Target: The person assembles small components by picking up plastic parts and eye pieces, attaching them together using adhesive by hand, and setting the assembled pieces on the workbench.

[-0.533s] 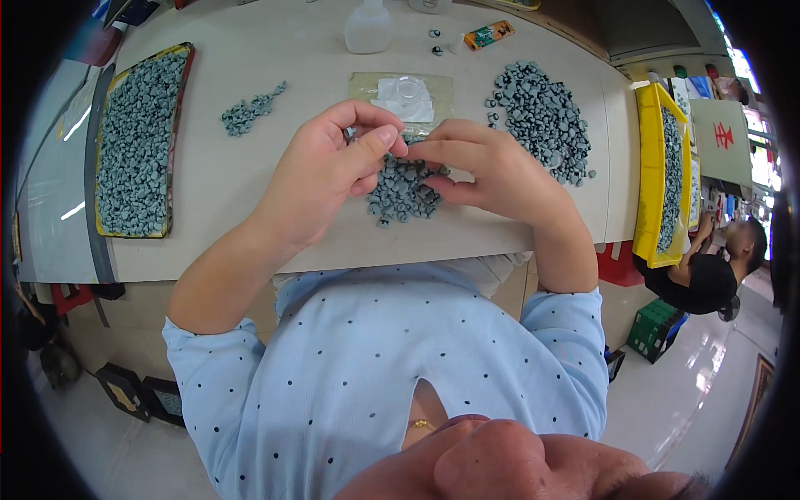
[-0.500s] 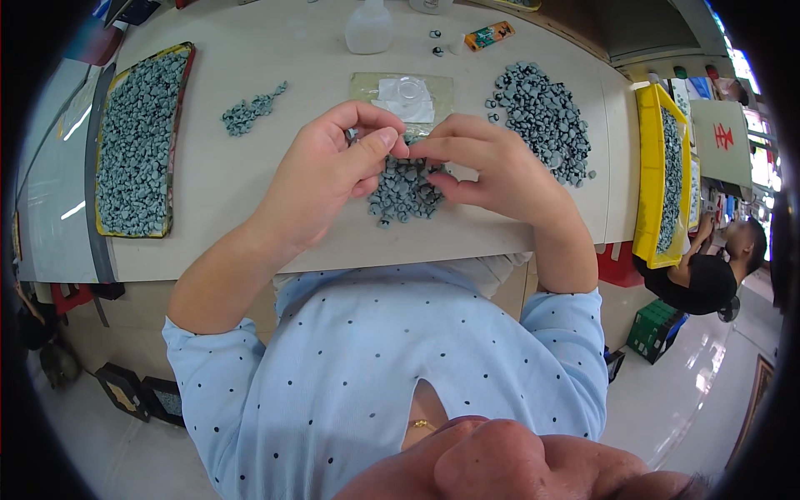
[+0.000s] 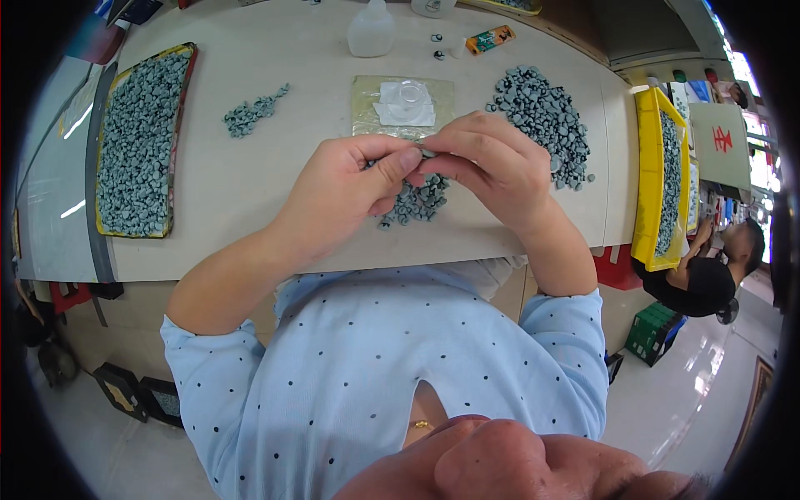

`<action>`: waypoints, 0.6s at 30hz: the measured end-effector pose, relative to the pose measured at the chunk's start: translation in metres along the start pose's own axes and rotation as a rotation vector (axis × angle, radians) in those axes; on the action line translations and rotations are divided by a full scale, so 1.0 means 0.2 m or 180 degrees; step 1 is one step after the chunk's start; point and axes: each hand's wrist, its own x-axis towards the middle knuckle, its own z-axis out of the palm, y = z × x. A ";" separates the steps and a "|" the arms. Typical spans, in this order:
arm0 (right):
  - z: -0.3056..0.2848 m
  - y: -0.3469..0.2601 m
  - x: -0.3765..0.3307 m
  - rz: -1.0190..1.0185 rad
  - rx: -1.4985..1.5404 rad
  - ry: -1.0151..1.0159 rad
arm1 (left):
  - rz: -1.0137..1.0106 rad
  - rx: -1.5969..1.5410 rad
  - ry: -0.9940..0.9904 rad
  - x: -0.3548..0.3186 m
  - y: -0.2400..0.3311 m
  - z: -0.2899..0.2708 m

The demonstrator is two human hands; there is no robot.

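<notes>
My left hand [image 3: 346, 185] is closed, its thumb and forefinger pinched at a small grey-green piece [image 3: 427, 153]. Against it comes my right hand [image 3: 498, 158], also closed, thumb and fingers meeting on the same small piece. Fingers cover most of it, so I cannot tell its exact kind. Right under both hands lies a pile of small grey-green pieces [image 3: 419, 202], partly hidden. Just beyond my fingertips, a yellowish flat mat [image 3: 363, 108] carries white paper [image 3: 390, 112] and a clear round dish [image 3: 410, 93].
At left stands a long tray [image 3: 172, 200] full of such pieces, with a small cluster [image 3: 243, 118] beside it. A larger heap [image 3: 542, 125] lies at right, past it a yellow bin [image 3: 646, 183]. A translucent bottle [image 3: 371, 32] and an orange packet [image 3: 490, 39] stand far back. Another person [image 3: 700, 279] sits at right.
My right hand has lifted from the pile and turned inward to meet the left. My left fingers have closed more tightly, and both hands now pinch at one small piece.
</notes>
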 end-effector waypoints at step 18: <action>0.01 0.04 -0.01 0.0132 0.0145 -0.0309 | 0.0123 -0.0014 0.0262 0.00 -0.01 0.00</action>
